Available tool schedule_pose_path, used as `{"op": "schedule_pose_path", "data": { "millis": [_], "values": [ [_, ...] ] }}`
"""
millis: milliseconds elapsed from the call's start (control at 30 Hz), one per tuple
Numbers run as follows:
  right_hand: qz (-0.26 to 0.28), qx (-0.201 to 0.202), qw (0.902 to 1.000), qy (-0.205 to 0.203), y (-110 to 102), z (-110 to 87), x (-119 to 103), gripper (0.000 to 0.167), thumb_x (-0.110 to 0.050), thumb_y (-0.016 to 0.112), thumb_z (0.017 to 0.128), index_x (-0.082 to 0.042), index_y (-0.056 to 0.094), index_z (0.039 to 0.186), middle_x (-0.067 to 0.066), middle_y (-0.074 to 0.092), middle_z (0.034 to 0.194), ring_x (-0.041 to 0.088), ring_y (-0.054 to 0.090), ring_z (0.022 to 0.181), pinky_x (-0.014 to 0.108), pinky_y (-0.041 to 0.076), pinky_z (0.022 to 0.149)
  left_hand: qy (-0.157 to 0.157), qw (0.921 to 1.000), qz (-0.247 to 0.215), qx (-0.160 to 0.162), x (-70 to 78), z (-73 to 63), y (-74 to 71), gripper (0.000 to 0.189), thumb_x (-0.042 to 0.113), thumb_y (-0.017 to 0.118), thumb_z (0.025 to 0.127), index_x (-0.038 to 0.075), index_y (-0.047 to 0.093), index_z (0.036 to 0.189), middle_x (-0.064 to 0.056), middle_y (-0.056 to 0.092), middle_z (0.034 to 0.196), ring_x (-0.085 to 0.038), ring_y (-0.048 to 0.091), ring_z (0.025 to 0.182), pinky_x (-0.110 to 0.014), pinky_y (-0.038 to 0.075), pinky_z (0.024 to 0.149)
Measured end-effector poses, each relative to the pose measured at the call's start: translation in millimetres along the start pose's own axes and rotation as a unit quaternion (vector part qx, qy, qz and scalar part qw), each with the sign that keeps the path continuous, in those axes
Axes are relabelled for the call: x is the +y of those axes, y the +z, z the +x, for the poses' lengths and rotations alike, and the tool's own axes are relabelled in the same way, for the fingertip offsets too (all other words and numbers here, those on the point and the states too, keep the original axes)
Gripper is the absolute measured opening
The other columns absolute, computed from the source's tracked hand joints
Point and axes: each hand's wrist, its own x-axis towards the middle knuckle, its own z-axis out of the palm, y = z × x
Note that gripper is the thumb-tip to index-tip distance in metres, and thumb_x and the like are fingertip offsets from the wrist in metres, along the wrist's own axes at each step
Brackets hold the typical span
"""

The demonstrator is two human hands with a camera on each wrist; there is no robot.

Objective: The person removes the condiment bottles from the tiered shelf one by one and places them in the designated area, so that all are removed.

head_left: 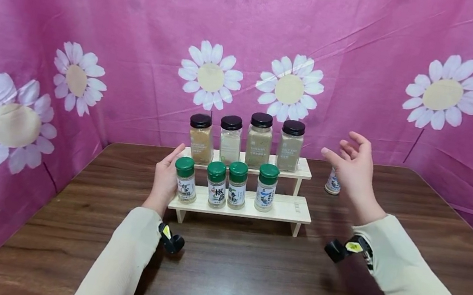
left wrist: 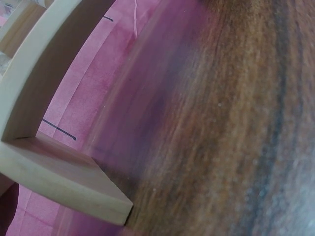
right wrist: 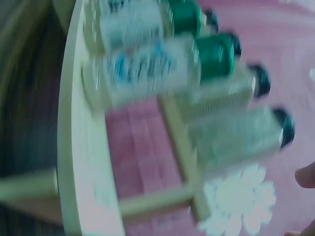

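A two-tier pale wooden rack (head_left: 289,209) stands on the table. Black-capped glass spice jars (head_left: 259,143) line its upper shelf, and green-capped spice bottles (head_left: 237,188) stand along the lower one. My left hand (head_left: 163,182) is at the rack's left end, beside the leftmost green-capped bottle (head_left: 185,186), a finger pointing up; its other fingers are partly hidden. To the right of the rack my right hand (head_left: 354,171) hangs in the air with loosely bent fingers and nothing in them. Behind it stands another small labelled bottle (head_left: 333,183), its top hidden by the hand.
The brown wooden table (head_left: 218,276) extends in front of the rack. A pink cloth (head_left: 153,30) with white daisies hangs behind and at both sides. On the lower shelf, bare wood shows right of the rightmost bottle (head_left: 266,188). The right wrist view is blurred.
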Motion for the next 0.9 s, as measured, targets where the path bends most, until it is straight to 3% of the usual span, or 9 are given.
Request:
{"op": "schedule_pose_path", "data": {
  "millis": [200,433,733,900],
  "values": [
    [0.043,-0.015,0.9987,-0.024,10.8,-26.5,-15.2,0.059,-0.006,0.066,0.082,-0.011,0.036,0.133,-0.006,0.048,0.11,0.022,0.045,0.123,0.022,0.043,0.099,0.003,1.0,0.005,0.002,0.2,0.1,0.1,0.039,0.017,0.043,0.099,0.008,0.047,0.136,-0.006,0.039,0.145,-0.012,0.035,0.132,-0.027,0.032,0.109],
    [0.066,-0.062,0.9946,-0.05,21.4,-55.3,-16.4,0.042,-0.007,0.066,0.083,-0.019,0.043,0.116,-0.005,0.053,0.106,0.009,0.053,0.106,0.01,0.047,0.084,0.008,0.9999,0.006,0.004,-1.2,0.9,0.3,0.038,0.016,0.044,0.098,0.007,0.047,0.135,-0.005,0.04,0.144,-0.01,0.036,0.13,-0.026,0.034,0.107],
    [0.043,-0.113,0.9914,-0.05,36.4,-76.6,-7.0,0.053,-0.004,0.065,0.084,0.002,0.036,0.129,0.019,0.05,0.122,0.018,0.052,0.108,0.011,0.047,0.085,0.012,0.9998,0.012,0.006,0.6,0.3,3.0,0.038,0.015,0.043,0.098,0.006,0.048,0.135,-0.007,0.04,0.144,-0.011,0.035,0.131,-0.027,0.032,0.108],
    [0.056,-0.126,0.9902,-0.022,47.0,-81.9,2.5,0.053,0.001,0.064,0.083,0.005,0.037,0.127,0.015,0.05,0.115,0.016,0.052,0.103,0.012,0.045,0.087,-0.001,0.9999,0.013,0.006,2.3,-0.7,0.5,0.039,0.016,0.043,0.098,0.009,0.047,0.136,-0.004,0.04,0.145,-0.012,0.036,0.132,-0.027,0.033,0.108]
  ]
}}
